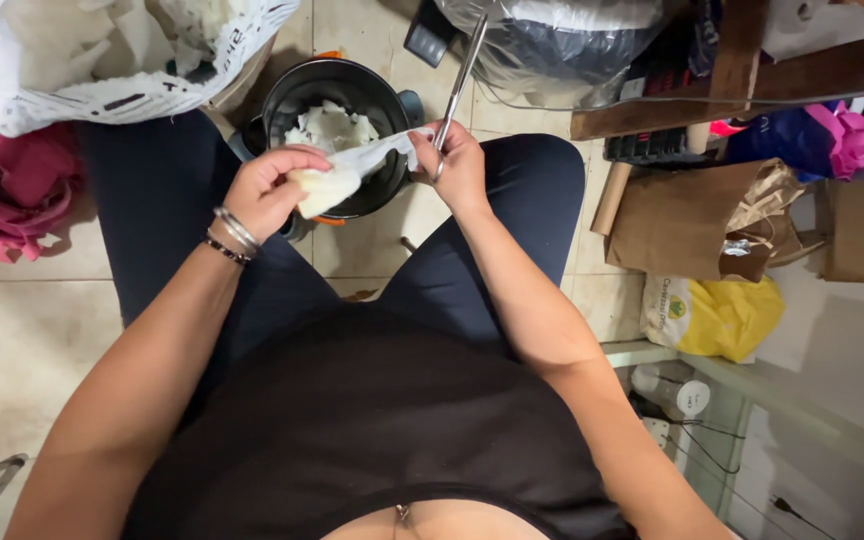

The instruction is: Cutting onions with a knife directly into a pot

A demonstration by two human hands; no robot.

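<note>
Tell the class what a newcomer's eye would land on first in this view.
At top centre, the left hand holds a pale folded piece of material while the right hand works long metal scissors on its far end. Just beyond, a black pot on the tiled floor holds white scraps.

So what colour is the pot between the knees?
Black pot, with white pieces inside; seen in the head view.

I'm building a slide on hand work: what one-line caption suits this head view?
Seated person's left hand holds white cloth while right hand works scissors over a black pot.
</note>
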